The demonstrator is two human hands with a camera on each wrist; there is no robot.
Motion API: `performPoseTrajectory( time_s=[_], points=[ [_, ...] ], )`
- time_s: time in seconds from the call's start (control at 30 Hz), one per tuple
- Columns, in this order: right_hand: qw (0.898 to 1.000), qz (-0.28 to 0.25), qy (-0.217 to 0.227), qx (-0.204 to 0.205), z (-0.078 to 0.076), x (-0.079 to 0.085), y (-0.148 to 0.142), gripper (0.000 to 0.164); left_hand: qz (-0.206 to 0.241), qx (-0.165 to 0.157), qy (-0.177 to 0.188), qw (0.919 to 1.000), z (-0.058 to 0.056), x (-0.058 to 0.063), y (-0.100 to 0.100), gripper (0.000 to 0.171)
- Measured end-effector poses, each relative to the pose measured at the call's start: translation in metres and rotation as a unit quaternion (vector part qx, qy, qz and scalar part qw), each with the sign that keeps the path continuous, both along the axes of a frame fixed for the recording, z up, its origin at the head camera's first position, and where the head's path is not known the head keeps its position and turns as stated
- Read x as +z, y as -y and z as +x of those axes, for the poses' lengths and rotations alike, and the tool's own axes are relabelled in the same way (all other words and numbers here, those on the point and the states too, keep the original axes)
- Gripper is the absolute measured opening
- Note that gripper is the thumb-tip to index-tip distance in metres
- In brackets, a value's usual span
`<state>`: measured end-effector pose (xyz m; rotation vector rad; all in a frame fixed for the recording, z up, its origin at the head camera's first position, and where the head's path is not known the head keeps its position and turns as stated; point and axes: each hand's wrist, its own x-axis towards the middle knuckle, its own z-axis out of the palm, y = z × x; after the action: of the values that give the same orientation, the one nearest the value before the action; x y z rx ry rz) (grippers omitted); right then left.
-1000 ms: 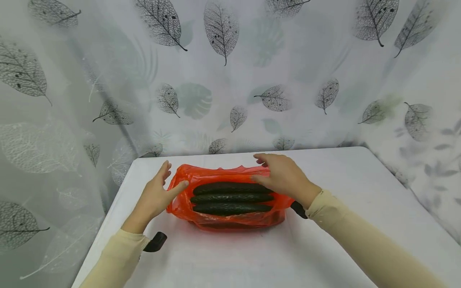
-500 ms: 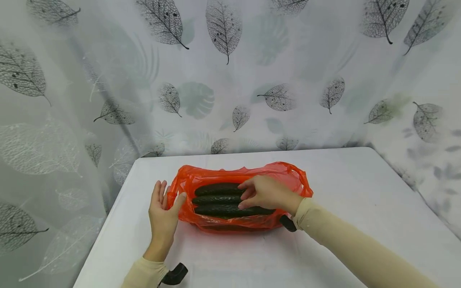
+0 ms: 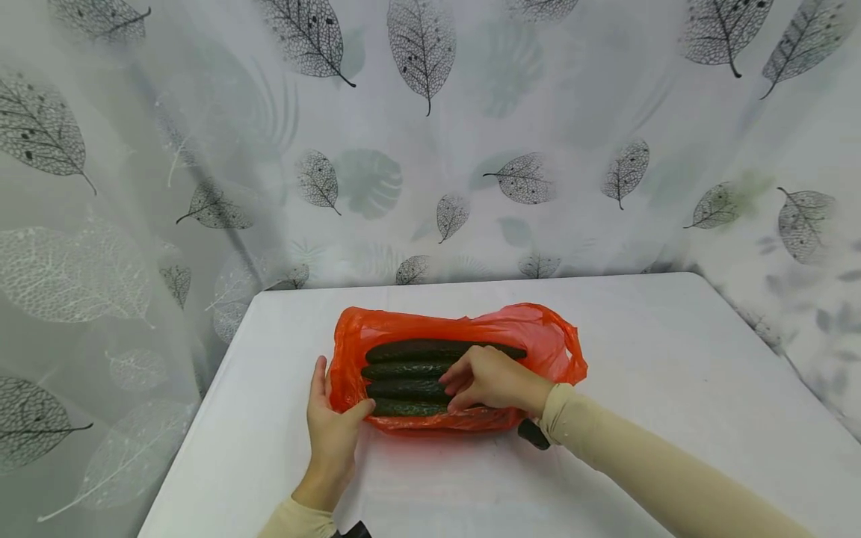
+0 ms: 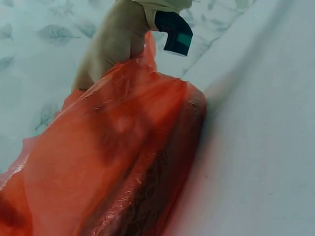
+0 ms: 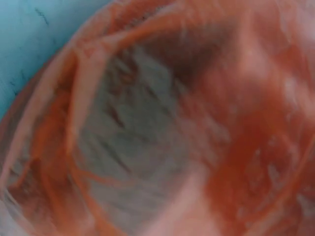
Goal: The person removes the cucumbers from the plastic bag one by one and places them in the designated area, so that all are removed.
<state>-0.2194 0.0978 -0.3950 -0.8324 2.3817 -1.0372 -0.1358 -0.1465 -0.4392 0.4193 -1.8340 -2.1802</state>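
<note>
A red plastic bag (image 3: 548,340) (image 4: 123,132) lies with its mouth open at the middle of the table, several long dark green cucumbers (image 3: 403,388) side by side in it. At its left end my left hand (image 3: 332,437) holds the rim, thumb over the front corner and fingers along the outside. My right hand (image 3: 494,381) (image 4: 110,44) reaches in from the right, fingers and thumb curled on the front cucumbers; its fingertips are partly hidden among them. Crumpled red film of the bag (image 5: 256,147) fills the right wrist view, blurred.
The white table (image 3: 673,418) surrounds the bag. Behind it hangs a pale curtain (image 3: 430,164) printed with leaves. A black wrist camera (image 3: 534,433) sits below the right wrist, close to the bag's front edge.
My left hand has come right onto the bag's left end. The right hand has moved from the bag's right rim to the cucumbers inside. More of the front cucumber shows.
</note>
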Motion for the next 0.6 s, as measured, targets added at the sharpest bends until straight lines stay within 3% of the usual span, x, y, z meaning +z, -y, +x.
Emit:
performPoseTrajectory(
  time_s=[0.2,0.6],
  points=[
    [1.000,-0.012,0.025,0.000,0.0027,-0.0052,0.0011,0.037,0.035,-0.008,-0.036,0.9987,0.0042,-0.0046,-0.0012,0.100],
    [1.000,0.019,0.015,0.002,0.0071,-0.0087,0.0044,0.037,0.056,-0.002,-0.033,0.9979,0.0088,-0.0030,-0.0072,0.099]
  ],
)
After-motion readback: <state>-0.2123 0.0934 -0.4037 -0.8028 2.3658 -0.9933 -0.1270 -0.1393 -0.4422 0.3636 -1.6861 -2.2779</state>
